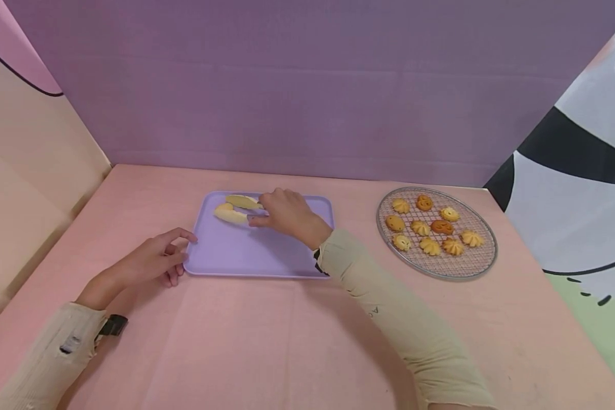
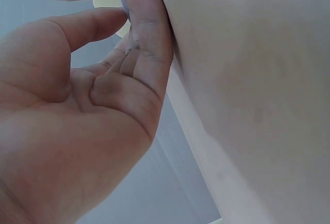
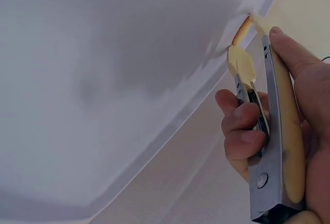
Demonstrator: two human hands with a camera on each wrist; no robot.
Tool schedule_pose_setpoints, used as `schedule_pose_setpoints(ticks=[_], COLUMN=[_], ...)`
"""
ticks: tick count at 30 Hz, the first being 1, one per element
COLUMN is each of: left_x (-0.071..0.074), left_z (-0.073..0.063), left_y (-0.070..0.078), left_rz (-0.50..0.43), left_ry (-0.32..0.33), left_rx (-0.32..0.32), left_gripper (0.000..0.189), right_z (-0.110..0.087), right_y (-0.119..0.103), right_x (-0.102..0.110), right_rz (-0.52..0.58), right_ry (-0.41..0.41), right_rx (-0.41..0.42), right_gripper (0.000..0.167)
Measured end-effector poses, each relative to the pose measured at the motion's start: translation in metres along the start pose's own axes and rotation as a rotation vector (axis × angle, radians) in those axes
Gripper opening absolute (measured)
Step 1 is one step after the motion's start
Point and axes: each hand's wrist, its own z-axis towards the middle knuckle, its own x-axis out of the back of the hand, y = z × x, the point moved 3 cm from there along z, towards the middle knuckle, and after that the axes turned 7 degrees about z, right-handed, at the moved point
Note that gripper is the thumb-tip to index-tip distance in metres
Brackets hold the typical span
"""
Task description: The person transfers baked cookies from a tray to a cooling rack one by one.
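Note:
My right hand (image 1: 287, 213) grips a pair of food tongs (image 1: 242, 202) with metal arms and pale yellow tips. Between those tips is a small golden cookie (image 1: 226, 206), low over the far left part of a lilac tray (image 1: 241, 253). In the right wrist view the browned edge of the cookie (image 3: 241, 31) shows at the tray's surface, while fingers and thumb wrap the tong arms (image 3: 276, 131). At the tray's left edge, my left hand (image 1: 156, 256) pinches the rim between thumb and index finger, the other fingers curled below.
Right of the tray lies a round wire rack (image 1: 437, 232) bearing several cookies, some piped and pale, some darker and pretzel-shaped. A pink cloth (image 1: 236, 341) covers the table. Behind it rises a purple backdrop (image 1: 307, 102), with printed panels at both sides.

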Motion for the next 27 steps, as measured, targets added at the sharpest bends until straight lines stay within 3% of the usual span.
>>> schedule_pose_setpoints(ticks=[27], left_x=[-0.002], left_z=[0.0], left_y=[0.0], left_rz=[0.022], left_ry=[0.006], left_rx=[0.011], left_gripper=[0.038], right_z=[-0.011], right_y=[0.007], right_x=[0.004], right_rz=[-0.036], right_ry=[0.031], right_rx=[0.014], right_gripper=[0.043])
